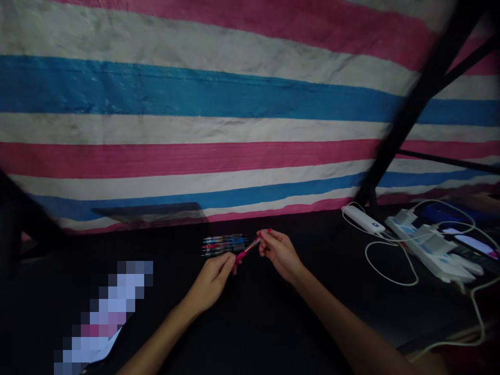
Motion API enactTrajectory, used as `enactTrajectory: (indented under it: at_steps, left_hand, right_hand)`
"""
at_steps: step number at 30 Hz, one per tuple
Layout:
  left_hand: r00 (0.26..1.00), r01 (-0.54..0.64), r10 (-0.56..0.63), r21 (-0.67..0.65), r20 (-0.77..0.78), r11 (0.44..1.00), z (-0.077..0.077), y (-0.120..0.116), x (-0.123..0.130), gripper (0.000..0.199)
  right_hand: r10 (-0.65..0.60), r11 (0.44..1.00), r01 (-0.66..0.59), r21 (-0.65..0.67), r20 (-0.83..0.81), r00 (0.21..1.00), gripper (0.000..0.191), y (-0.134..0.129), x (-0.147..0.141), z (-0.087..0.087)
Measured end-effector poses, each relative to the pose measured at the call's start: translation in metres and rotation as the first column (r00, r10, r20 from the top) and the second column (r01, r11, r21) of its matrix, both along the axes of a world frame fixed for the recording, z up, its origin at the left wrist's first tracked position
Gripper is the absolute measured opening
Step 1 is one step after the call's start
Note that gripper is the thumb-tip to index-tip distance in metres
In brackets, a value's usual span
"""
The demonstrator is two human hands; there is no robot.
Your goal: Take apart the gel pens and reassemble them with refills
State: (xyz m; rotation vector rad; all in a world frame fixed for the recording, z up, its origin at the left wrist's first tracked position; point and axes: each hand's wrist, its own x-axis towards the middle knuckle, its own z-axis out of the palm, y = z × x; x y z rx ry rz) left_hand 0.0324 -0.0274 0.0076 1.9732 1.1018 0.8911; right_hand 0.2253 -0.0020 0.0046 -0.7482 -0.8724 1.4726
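Note:
Between my two hands is a red pen (250, 249) with a see-through barrel, slanting up to the right. My left hand (214, 276) grips its lower left end, fingers closed around it. At the upper right end, my right hand (282, 252) pinches the pen between thumb and fingers. Just beyond my left hand, several pens (223, 244) lie side by side on the black table (250, 333), with blue, red and dark parts showing. My left hand partly covers the nearest of them.
On the right stand a white power strip (429, 250) with plugs, a white power bank (362, 217) and looping white cables (390, 284). A lit phone (474, 244) lies farther right. A pixelated pale object (113, 307) is at left. Striped sheeting (234, 94) hangs behind, with a dark frame leg (406, 114).

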Motion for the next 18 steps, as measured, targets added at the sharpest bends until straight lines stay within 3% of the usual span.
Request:
enactTrajectory:
  at_steps: [2,4,7,11,15,18]
  left_hand:
    - [0.987,0.071,-0.042,-0.19,0.155,0.979,-0.001,0.0,0.002,0.038]
    - [0.947,0.185,-0.063,-0.374,0.315,0.909,-0.005,0.001,0.003,0.037]
    - [0.898,0.29,-0.068,-0.469,0.435,0.835,-0.01,0.002,0.003,0.036]
    - [0.941,0.226,-0.093,-0.401,0.324,0.888,-0.012,0.003,0.001,0.034]
    - [0.992,-0.009,0.032,-0.183,0.123,0.983,-0.013,0.002,0.002,0.031]
    - [0.994,-0.111,0.112,-0.049,0.019,0.993,-0.015,-0.001,0.004,0.026]
  right_hand:
    - [0.012,0.999,-0.013,0.045,0.015,1.0,0.026,0.0,0.0,0.0]
    - [0.006,0.996,-0.011,0.091,0.053,0.999,0.027,-0.001,0.0,0.001]
    - [-0.027,0.988,0.003,0.154,0.153,0.988,0.028,-0.003,-0.002,0.001]
    - [-0.066,0.974,0.006,0.227,0.26,0.963,0.026,-0.006,-0.005,0.001]
    - [-0.153,0.962,0.077,0.26,0.287,0.946,0.024,-0.009,-0.009,-0.001]
    - [-0.19,0.96,0.118,0.254,0.281,0.941,0.024,-0.01,-0.012,-0.001]
